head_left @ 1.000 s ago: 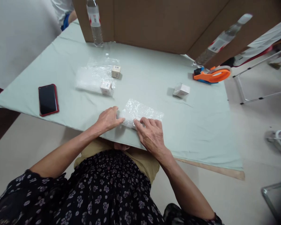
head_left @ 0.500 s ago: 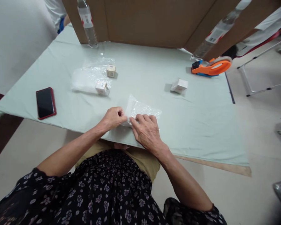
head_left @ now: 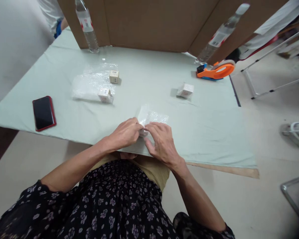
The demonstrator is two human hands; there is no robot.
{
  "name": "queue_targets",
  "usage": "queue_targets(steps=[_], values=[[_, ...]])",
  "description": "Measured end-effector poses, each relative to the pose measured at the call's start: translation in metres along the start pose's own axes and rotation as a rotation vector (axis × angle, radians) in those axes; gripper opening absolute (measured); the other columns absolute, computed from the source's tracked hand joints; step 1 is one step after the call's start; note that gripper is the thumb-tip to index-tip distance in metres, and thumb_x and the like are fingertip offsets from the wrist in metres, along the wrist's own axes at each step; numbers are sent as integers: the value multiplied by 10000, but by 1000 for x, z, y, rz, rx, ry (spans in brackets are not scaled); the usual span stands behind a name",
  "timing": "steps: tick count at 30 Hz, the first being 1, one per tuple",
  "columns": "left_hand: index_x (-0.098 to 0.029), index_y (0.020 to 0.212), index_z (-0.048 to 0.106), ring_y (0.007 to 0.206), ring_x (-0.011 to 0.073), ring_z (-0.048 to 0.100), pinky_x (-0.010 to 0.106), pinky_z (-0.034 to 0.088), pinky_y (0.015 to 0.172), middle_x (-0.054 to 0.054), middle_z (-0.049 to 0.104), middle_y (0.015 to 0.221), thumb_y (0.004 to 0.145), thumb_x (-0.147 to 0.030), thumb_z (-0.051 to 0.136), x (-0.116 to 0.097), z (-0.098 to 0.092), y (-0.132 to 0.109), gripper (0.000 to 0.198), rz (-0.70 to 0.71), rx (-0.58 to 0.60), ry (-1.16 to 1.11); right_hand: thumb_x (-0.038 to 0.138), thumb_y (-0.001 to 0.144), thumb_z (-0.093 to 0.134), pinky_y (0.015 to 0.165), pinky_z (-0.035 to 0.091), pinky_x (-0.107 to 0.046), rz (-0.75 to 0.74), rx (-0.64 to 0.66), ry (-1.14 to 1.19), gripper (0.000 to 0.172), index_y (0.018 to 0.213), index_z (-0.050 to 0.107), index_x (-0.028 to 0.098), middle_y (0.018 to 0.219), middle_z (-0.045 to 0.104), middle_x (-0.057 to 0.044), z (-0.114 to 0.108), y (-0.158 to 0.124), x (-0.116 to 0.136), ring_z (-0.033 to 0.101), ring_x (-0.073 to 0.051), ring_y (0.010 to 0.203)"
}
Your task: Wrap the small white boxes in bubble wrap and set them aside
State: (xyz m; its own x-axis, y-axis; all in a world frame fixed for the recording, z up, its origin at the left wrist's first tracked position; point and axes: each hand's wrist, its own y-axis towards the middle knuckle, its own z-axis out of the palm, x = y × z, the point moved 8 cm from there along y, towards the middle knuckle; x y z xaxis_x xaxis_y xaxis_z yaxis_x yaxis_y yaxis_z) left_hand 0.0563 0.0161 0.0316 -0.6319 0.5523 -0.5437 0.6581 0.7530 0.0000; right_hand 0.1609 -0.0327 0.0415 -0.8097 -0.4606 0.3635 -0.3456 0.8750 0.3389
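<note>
A sheet of clear bubble wrap [head_left: 157, 117] lies near the table's front edge, its near part folded over and covered by my hands. My left hand [head_left: 127, 133] is closed, pinching the wrap's left end between thumb and fingers. From the right, my right hand [head_left: 161, 141] grips the wrap with bent fingers, its fingertips meeting those of the left. Between the hands shows a small pale shape under the wrap, too hidden to name. To the right stands a small white box [head_left: 185, 90] wrapped in clear plastic.
At left are more bubble wrap [head_left: 86, 84], two small boxes, one cream [head_left: 114, 76] and one whitish [head_left: 105, 95], and a red-cased phone [head_left: 44, 113]. An orange tape dispenser [head_left: 218, 70] sits at back right. Two water bottles, left [head_left: 90, 36] and right [head_left: 218, 38], stand before a cardboard screen [head_left: 149, 25].
My left hand has moved right, up against my right hand, folding the wrap's left end inward. The right thumb has spread from its fingers. The whole view has shifted slightly.
</note>
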Motion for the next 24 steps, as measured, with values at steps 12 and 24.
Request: queue_targets(steps=[12,24], values=[[-168,963,648,1020,251,552,388,498,913,98,668,1035,886,-94,547,-7,13,-2,147,122,-98,158,686,836,575,659,524,-402,853,-133,256,768,1351,525,120,918,732,-122,11,-86,-74,614,-217,594],[-149,961,699,1001,260,548,394,475,874,106,679,1075,946,-164,524,-16,17,-2,177,85,8,315,413,798,626,683,487,-326,810,-321,314,699,1410,477,110,701,578,36,28,-43,-65,549,-163,630]])
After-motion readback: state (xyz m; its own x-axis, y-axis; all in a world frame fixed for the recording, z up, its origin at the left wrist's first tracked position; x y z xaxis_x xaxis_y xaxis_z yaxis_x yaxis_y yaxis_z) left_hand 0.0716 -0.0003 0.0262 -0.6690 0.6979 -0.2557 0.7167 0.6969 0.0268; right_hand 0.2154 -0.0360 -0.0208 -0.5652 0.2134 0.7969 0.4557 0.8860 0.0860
